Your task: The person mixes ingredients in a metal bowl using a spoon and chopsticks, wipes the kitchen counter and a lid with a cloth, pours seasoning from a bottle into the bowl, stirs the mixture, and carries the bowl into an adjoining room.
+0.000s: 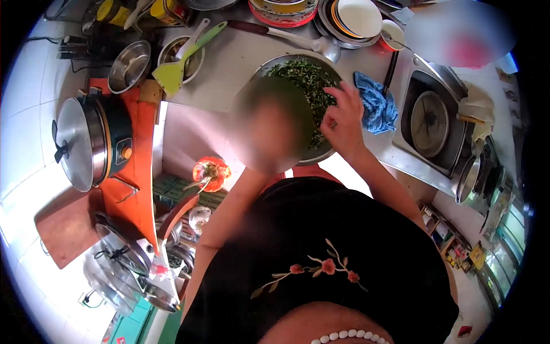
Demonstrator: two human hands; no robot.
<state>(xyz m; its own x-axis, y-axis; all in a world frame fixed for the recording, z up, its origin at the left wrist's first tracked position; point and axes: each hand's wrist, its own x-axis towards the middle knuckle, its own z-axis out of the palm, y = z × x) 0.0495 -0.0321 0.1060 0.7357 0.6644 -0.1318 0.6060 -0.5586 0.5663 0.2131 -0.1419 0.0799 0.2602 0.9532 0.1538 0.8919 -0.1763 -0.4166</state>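
A large metal bowl (324, 157) on the counter's front edge holds chopped dark green leaves (303, 77). My right hand (345, 112) is over the bowl's right side, its fingers bent and thumb and forefinger brought together. A small dark bit shows between them, too small to name. My left hand (269, 129) reaches over the bowl's left side, but a round blur covers it, so its fingers and anything in them are hidden. Just right of the bowl lies a crumpled blue cloth (375, 103).
Behind the bowl lies a ladle (326, 48); a green spatula (169, 77) rests across a small bowl. Stacked plates (283, 14) stand at the back. On the right is a sink (404, 123) with a round pan inside. A lidded electric pot (83, 143) stands at left.
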